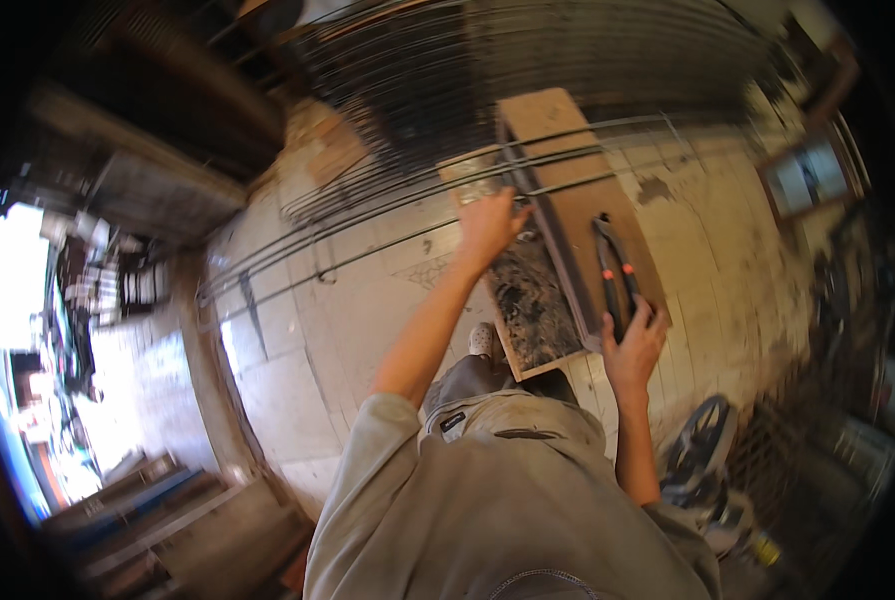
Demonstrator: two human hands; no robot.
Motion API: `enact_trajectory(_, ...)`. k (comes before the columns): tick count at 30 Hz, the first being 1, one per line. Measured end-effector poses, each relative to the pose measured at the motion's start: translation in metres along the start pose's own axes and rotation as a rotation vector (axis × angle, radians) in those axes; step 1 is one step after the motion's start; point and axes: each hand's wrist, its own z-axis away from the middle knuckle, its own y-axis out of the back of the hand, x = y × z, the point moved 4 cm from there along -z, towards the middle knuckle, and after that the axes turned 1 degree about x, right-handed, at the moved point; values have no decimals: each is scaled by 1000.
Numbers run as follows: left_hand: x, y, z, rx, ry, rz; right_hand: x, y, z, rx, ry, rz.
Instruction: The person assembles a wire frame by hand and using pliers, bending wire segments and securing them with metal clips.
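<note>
My right hand (635, 345) is closed around the handle ends of dark pincers (612, 262) with orange bands. The pincers lie along a brown wooden board (577, 190), jaws pointing away from me. My left hand (490, 232) reaches over an open, shallow wooden tray (515, 376) beside the board. Its visible fingers are apart, near several long, thin metal rods (417, 205) that cross above the tray and board. Inside the tray lies a dark, tangled material (529, 300) that I cannot make out.
More rods (447, 60) are stacked at the far side. A tiled floor (297, 330) lies around the tray. Stacked planks (157, 520) stand at the lower left, with a bright opening beyond. At the lower right is a grey machine with a wheel (702, 440). A framed panel (810, 178) stands far right.
</note>
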Motion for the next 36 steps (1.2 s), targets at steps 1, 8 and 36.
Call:
enact_trajectory(1,-1,0,1,24,-28,-21,-3,3,-1,-3,-4,-20)
enact_trajectory(8,11,10,8,60,-57,31,-1,7,1,46,-28,-37)
enact_trajectory(36,172,-65,87,342,661,1247,74,24,-50,-1615,-370,-1978)
